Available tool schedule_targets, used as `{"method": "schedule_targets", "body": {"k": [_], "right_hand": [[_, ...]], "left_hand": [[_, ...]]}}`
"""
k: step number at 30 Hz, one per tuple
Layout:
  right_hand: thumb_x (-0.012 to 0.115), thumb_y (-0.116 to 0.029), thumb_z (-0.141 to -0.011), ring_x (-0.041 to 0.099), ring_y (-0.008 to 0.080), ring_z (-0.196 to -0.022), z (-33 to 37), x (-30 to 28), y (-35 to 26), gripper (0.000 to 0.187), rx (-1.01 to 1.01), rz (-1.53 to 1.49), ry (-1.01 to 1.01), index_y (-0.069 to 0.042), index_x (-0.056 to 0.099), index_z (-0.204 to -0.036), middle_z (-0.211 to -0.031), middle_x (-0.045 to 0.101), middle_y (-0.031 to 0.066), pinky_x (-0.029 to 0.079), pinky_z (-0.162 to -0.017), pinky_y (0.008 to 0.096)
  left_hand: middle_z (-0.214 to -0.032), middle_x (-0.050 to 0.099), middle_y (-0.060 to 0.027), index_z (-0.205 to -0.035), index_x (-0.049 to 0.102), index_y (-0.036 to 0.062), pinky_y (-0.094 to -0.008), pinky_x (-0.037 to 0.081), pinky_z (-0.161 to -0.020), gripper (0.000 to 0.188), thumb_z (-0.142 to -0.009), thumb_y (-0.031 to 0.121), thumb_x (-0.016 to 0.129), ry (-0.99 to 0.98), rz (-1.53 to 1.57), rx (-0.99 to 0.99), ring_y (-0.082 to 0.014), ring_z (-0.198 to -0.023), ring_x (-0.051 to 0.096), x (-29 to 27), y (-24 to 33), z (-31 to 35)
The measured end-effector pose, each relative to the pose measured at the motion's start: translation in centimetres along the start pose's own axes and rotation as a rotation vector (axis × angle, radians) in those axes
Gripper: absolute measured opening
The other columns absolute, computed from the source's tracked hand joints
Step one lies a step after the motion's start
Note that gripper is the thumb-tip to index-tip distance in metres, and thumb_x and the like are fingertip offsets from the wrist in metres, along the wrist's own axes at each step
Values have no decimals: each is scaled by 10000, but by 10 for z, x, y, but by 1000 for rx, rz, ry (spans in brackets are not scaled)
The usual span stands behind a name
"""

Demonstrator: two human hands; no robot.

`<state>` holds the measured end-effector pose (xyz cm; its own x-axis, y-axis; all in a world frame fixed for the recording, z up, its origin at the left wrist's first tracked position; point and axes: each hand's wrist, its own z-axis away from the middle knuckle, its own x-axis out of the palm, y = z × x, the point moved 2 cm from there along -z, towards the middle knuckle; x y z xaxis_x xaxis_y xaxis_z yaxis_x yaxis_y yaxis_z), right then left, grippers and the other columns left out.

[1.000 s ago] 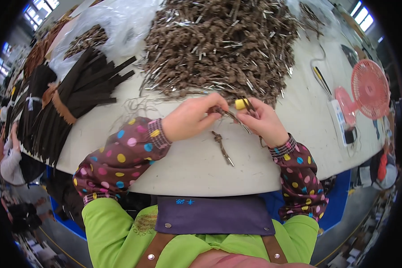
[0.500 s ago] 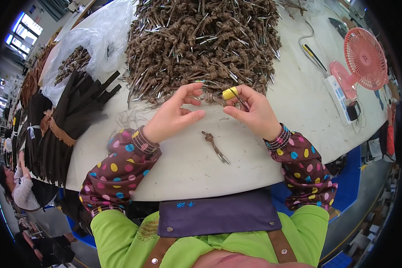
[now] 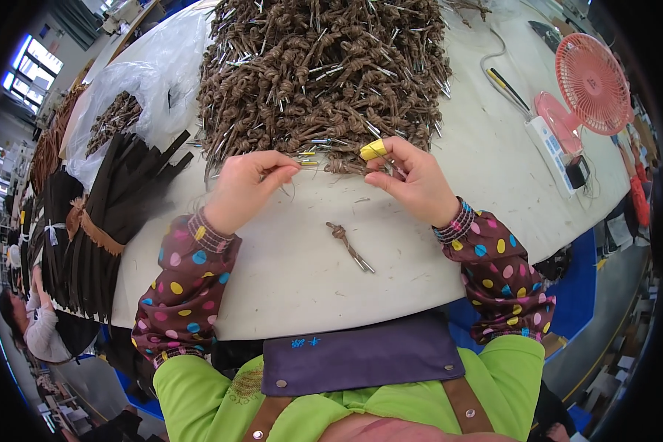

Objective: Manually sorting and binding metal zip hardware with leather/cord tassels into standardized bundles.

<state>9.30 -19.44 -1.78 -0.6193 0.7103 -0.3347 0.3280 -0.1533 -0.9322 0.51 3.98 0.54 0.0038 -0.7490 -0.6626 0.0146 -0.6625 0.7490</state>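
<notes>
At the near edge of the heap, my left hand [image 3: 247, 188] is closed in a pinch, with a fine strand [image 3: 292, 193] hanging by its fingertips. My right hand [image 3: 418, 183] has its thumb and fingers curled together around something with a shiny part, mostly hidden by the fingers. Yellow tape [image 3: 373, 149] wraps one of its fingertips. Between the hands lies a brown knotted cord [image 3: 342, 163], close to the right thumb; whether it is gripped cannot be made out. Nearer to me, a single knotted cord [image 3: 350, 247] with two metal-tipped ends rests on the white table [image 3: 295, 295].
A large heap of knotted brown cords [image 3: 317, 74] fills the table's far middle. Bundled dark strips [image 3: 114, 214] and a clear plastic bag [image 3: 162, 81] lie left. A pink fan [image 3: 593, 85] and a white power strip [image 3: 552, 155] stand right. Another person [image 3: 44, 324] is at far left.
My left hand has moved left, its fingers going from spread to pinched. The right hand stays near the heap, its fingers still curled. The whole view has shifted slightly.
</notes>
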Motion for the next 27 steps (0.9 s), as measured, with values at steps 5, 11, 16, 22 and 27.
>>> {"method": "schedule_targets", "body": {"k": [5,11,16,22,27], "right_hand": [[682,-70,-764,489,78,-616,4,-3,-10,295,-178,346,21,-32,575,-1036,-832,605,41,400,-561,188],[684,-87,-757,499,99,-600,3,4,-2,314,-185,267,27,-49,571,-1048,-789,599,49,402,-547,207],[689,-114,-757,460,89,-559,4,4,-3,330,-155,211,53,-52,566,-1057,-758,591,43,384,-519,210],[686,-83,-757,409,28,-556,5,7,-7,338,-69,42,80,-53,565,-1071,-812,634,-18,354,-505,179],[694,-108,-752,452,43,-563,5,8,-4,403,-57,45,68,-52,525,-1114,-808,646,3,362,-496,190]], "left_hand": [[-950,604,-76,-1000,624,77,-324,435,-767,248,-753,79,645,383,-541,362,-253,-878,569,-19,18,7],[-988,602,-34,-981,634,108,-368,379,-865,243,-740,101,664,231,-467,527,-226,-901,548,16,31,8],[-927,638,-20,-957,643,123,-420,348,-960,195,-764,97,655,281,-434,516,-194,-880,589,26,22,3],[-790,650,-59,-900,603,58,-398,456,-873,85,-816,69,602,276,-224,485,-189,-715,634,28,21,3],[-805,626,-91,-900,519,-16,-238,511,-678,67,-837,-7,537,177,427,173,-138,-725,636,41,18,2]]}}
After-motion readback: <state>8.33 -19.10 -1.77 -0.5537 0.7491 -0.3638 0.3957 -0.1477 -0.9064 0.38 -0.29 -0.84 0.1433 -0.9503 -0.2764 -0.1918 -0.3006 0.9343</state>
